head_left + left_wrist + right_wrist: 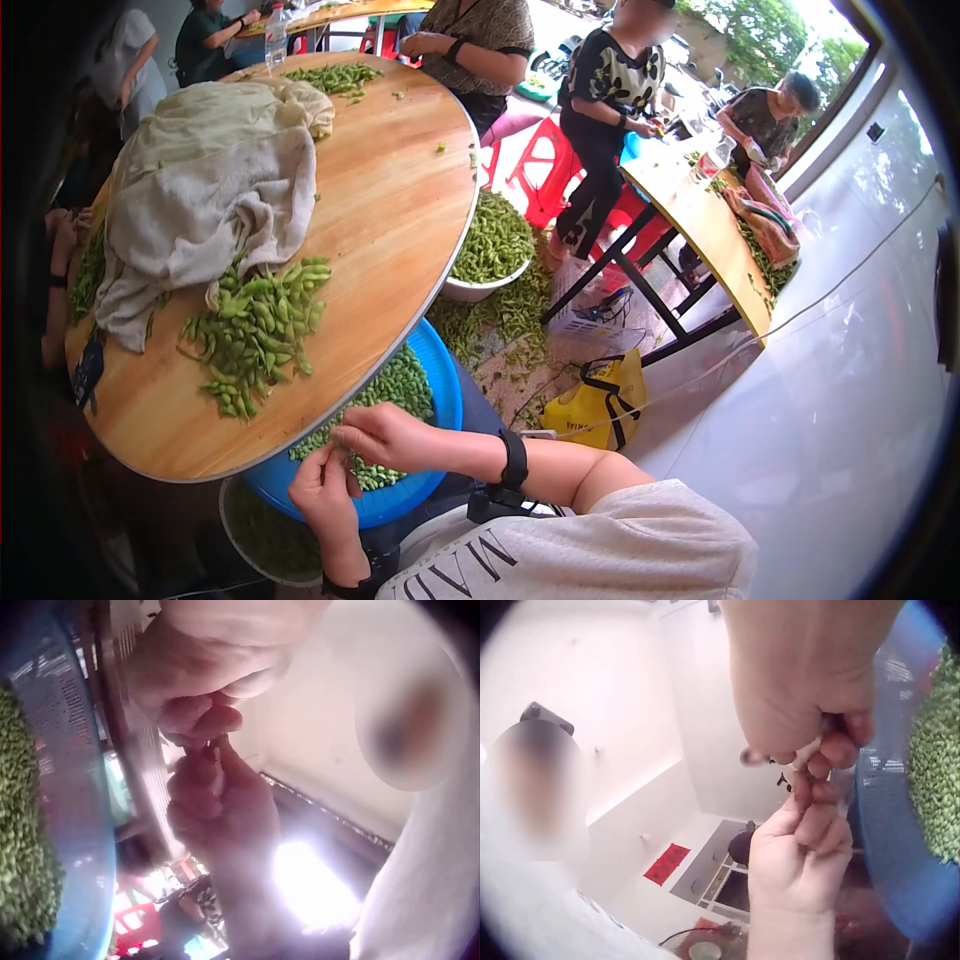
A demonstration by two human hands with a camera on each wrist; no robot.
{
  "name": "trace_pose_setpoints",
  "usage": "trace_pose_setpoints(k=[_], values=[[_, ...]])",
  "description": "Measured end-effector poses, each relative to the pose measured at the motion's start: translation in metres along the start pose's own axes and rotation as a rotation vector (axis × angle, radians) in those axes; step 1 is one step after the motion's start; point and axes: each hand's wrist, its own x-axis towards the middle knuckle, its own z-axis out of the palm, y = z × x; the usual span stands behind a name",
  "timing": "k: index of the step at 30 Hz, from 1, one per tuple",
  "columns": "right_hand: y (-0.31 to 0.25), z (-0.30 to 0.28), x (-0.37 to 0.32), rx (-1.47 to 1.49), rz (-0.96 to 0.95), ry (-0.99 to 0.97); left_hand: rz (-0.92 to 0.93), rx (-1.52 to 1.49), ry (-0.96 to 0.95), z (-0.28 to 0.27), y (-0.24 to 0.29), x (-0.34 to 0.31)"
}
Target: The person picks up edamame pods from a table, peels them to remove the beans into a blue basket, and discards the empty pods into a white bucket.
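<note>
Over a blue plastic basin (452, 400), my left hand (325, 500) and right hand (390, 437) meet fingertip to fingertip. Both pinch a green soybean pod between thumbs and curled fingers, which hide most of it. In the left wrist view the right hand (225, 802) comes up from below to the left hand (225, 660). The right wrist view has the left hand (799, 855) under the right hand (802, 697). Shelled green beans (400, 385) fill the basin. A pile of whole soybean pods (260, 335) lies on the round wooden table (390, 190) beside it.
Damp cloths (210, 190) cover a heap on the table, whose edge overhangs the basin. Beyond stands a white tub of pods (490, 240), with husks on the floor. A yellow bag (600, 405) lies near a second table (700, 220). Several people work around the tables.
</note>
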Motion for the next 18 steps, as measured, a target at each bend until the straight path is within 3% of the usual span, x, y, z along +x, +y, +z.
trace_pose_setpoints(k=[2,4,8,11,15,18], values=[[0.009,0.0,-0.001,-0.116,-0.172,0.009,-0.156,-0.198,-0.036,-0.005,0.002,0.005],[0.012,0.0,-0.005,-0.129,-0.184,-0.048,-0.268,-0.343,-0.085,-0.012,0.003,0.006],[0.019,0.003,-0.01,-0.124,-0.193,-0.073,-0.346,-0.348,-0.092,-0.02,-0.009,0.004],[0.017,-0.005,-0.01,-0.188,0.021,-0.243,-0.362,-0.284,-0.094,-0.025,-0.02,0.0],[0.013,-0.004,-0.011,-0.154,-0.071,-0.096,-0.179,0.07,-0.085,-0.024,-0.024,-0.008],[0.023,0.0,-0.01,-0.132,-0.025,-0.155,-0.152,0.111,-0.08,-0.021,-0.021,-0.013]])
